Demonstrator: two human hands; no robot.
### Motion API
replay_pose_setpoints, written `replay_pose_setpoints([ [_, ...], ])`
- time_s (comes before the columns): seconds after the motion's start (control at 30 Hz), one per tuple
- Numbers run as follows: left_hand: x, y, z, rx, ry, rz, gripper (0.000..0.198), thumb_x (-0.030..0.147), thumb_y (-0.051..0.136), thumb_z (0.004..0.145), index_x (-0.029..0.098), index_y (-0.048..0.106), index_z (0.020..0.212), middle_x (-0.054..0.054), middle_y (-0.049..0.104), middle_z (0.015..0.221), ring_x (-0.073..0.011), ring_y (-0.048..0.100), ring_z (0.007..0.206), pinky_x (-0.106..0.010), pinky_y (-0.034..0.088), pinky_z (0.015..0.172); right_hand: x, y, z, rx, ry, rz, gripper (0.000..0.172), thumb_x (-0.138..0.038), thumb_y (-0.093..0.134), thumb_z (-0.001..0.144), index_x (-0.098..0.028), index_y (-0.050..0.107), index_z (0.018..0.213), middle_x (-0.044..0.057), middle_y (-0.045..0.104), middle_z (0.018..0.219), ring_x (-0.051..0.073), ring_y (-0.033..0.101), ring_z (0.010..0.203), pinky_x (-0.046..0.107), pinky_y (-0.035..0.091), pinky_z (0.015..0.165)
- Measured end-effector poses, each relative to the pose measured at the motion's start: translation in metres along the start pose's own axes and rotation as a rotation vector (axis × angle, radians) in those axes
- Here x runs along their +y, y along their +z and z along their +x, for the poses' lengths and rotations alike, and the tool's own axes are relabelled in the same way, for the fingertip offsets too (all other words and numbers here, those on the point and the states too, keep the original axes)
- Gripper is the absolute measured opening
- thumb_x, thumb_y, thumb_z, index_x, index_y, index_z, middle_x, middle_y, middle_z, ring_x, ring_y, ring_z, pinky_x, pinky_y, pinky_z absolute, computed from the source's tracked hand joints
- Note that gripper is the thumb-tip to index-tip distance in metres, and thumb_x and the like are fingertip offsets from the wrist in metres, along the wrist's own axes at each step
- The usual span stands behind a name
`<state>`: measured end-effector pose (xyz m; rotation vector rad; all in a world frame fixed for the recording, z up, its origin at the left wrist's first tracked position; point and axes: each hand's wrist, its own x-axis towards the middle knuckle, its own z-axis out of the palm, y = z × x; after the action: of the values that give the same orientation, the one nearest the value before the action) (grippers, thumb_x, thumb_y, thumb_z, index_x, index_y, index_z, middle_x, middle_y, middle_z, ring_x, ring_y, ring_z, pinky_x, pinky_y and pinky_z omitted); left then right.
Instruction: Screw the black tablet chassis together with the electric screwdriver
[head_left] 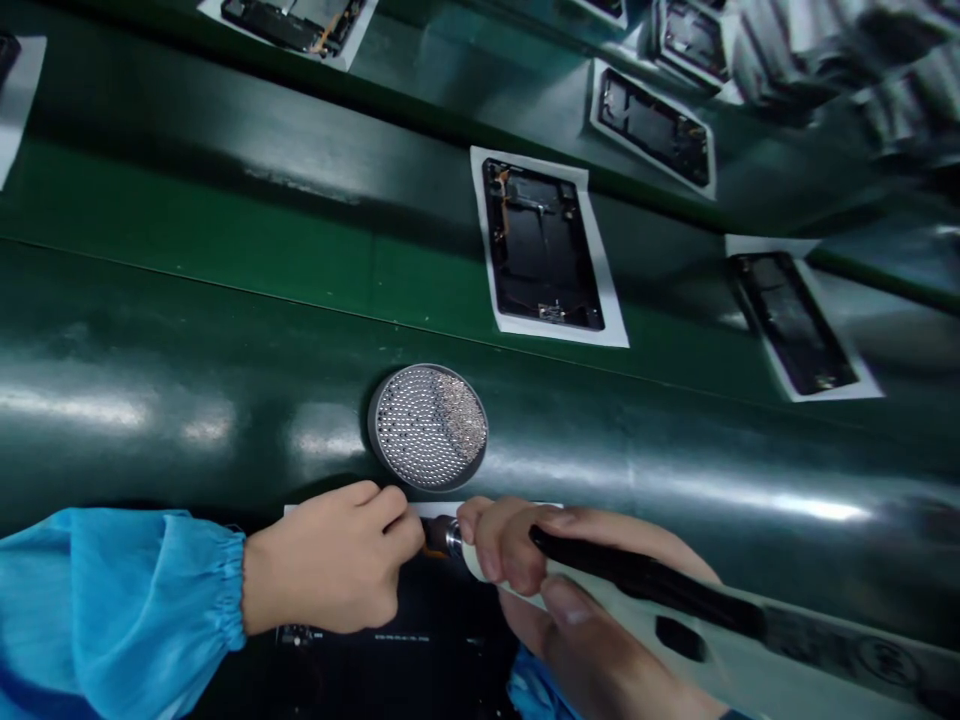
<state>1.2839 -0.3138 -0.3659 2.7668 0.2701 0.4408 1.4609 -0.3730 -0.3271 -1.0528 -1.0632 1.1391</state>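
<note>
My right hand (577,625) is wrapped round a pale electric screwdriver (742,670) with a black lever along its side. The tool lies almost level, its metal nose pointing left. Just left of that nose is my left hand (337,555), back upward, its fingers curled together close to the tip; whatever they pinch is hidden. Beneath both hands lies a dark device housing (405,675), partly covered, with a white sheet edge behind it. A round dish (420,430) with a perforated face stands just beyond my hands, tiny screws heaped on its right side.
Beyond the dish, a black device housing (544,245) rests on white paper on the green surface (225,350). Similar housings lie at the right (795,325) and farther back (656,130). A blurred stack of pale sheets (840,70) fills the upper right corner.
</note>
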Motion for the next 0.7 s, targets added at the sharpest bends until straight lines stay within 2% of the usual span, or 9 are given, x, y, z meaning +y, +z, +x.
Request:
replay_pose_setpoints([
  [0.33, 0.003, 0.001, -0.001, -0.019, -0.017, 0.018, 0.022, 0.011, 0.057, 0.088, 0.011, 0.068, 0.068, -0.011, 0.061, 0.080, -0.0236, 0.055, 0.077, -0.034, 0.039, 0.060, 0.008, 0.007, -0.002, 0.043, -0.007, -0.011, 0.020, -0.014, 0.057, 0.091, -0.023, 0.063, 0.108, -0.001, 0.057, 0.070, 0.017, 0.057, 0.065, 0.042, 0.053, 0.071],
  [0.4, 0.006, 0.000, -0.002, -0.007, -0.039, 0.058, 0.023, 0.011, 0.053, 0.091, 0.009, 0.070, 0.075, -0.011, 0.062, 0.081, -0.0230, 0.056, 0.075, -0.035, 0.041, 0.060, 0.006, 0.006, -0.002, 0.051, -0.009, -0.005, 0.021, -0.016, 0.058, 0.091, -0.024, 0.064, 0.109, -0.001, 0.057, 0.069, 0.017, 0.057, 0.065, 0.043, 0.053, 0.071],
  [0.5, 0.010, -0.003, -0.004, 0.003, -0.048, 0.134, 0.027, 0.014, 0.047, 0.096, 0.004, 0.072, 0.101, -0.016, 0.068, 0.094, -0.0256, 0.060, 0.083, -0.037, 0.047, 0.069, -0.003, 0.001, 0.002, 0.083, 0.001, -0.005, 0.022, -0.018, 0.064, 0.089, -0.026, 0.067, 0.110, -0.001, 0.058, 0.068, 0.017, 0.057, 0.064, 0.042, 0.053, 0.070],
  [0.6, 0.011, -0.004, -0.006, 0.003, -0.059, 0.156, 0.031, 0.016, 0.047, 0.095, 0.003, 0.070, 0.112, -0.018, 0.069, 0.108, -0.0293, 0.062, 0.095, -0.041, 0.049, 0.082, -0.010, -0.007, 0.011, 0.199, -0.056, -0.007, 0.023, -0.018, 0.070, 0.085, -0.026, 0.070, 0.107, -0.003, 0.058, 0.065, 0.015, 0.056, 0.061, 0.038, 0.053, 0.069],
  [0.7, 0.011, -0.002, -0.006, 0.006, -0.087, 0.137, 0.029, 0.017, 0.052, 0.093, 0.003, 0.070, 0.110, -0.017, 0.070, 0.109, -0.0295, 0.062, 0.096, -0.040, 0.049, 0.082, -0.003, -0.013, 0.023, 0.324, -0.134, 0.022, 0.020, -0.020, 0.072, 0.082, -0.026, 0.071, 0.101, -0.004, 0.056, 0.062, 0.013, 0.054, 0.059, 0.035, 0.052, 0.069],
])
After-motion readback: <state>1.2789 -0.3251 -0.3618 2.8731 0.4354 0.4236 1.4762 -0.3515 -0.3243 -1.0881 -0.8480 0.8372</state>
